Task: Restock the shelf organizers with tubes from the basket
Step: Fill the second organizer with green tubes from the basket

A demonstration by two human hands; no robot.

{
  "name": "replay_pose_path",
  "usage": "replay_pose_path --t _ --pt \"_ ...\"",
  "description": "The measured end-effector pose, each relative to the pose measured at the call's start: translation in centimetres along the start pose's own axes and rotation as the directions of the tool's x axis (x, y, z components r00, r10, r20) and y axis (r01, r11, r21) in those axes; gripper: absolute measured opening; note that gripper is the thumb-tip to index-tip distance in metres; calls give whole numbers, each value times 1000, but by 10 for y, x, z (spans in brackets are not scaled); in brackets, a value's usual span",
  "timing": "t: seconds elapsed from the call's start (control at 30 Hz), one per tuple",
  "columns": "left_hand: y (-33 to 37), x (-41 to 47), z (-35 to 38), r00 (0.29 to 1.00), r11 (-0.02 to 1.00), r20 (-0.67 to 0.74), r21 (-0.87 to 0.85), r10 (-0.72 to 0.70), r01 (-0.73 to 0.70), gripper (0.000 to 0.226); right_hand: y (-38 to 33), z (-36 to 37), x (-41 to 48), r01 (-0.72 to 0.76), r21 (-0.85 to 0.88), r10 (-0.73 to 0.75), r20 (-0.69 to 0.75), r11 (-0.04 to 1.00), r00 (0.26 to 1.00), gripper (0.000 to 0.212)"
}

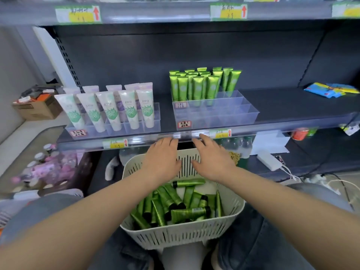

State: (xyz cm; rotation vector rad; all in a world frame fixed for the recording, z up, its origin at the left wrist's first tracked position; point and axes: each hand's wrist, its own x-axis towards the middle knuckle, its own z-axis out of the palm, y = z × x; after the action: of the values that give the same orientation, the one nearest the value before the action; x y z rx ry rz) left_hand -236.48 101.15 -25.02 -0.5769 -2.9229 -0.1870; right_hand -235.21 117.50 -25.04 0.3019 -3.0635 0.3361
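Our left hand (161, 159) and right hand (211, 159) (both spread, empty) hover; tubes (175, 205) below our fingers could spill if we bump the basket (175, 236).

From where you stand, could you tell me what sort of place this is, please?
Most likely a small shop's cosmetics aisle: price tags on the shelf edges, clear organizers displaying green tubes, and a restocking basket.

Glossy green tubes (181, 209) fill a matt slotted plastic basket (175, 236); organizer (216, 114) clear plastic.
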Motion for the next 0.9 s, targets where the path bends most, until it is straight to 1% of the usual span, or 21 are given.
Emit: replay_pose_path --t 0.1,0.2,0.4,0.5,0.6,0.73,0.83,0.9 --pt "-6 -5 21 999 997 29 -75 -20 22 57 2 18 -3 -3 27 2 29 1000 1000 63" --pt "-13 -9 41 996 990 78 -129 -46 56 53 4 36 -4 -20 70 12 112 997 994 56" --pt "-31 -14 82 972 964 184 -196 -144 180 40 10 71 2 -52 77 31 250 996 968 47" --pt "-42 -15 100 951 941 242 -228 -195 251 37 11 87 10 -59 81 33 290 995 957 44" --pt "-52 -14 119 924 924 299 -225 -238 310 28 11 103 19 -74 84 42 332 994 942 44" --pt "-62 -10 144 886 873 348 -268 -306 407 18 10 127 33 -91 80 53 393 993 918 44" --pt "-68 -6 163 848 831 400 -287 -347 476 15 11 147 44 -106 79 64 416 991 907 48" --pt "-72 -3 176 813 799 445 -288 -377 528 12 12 162 52 -133 112 70 450 985 891 48"
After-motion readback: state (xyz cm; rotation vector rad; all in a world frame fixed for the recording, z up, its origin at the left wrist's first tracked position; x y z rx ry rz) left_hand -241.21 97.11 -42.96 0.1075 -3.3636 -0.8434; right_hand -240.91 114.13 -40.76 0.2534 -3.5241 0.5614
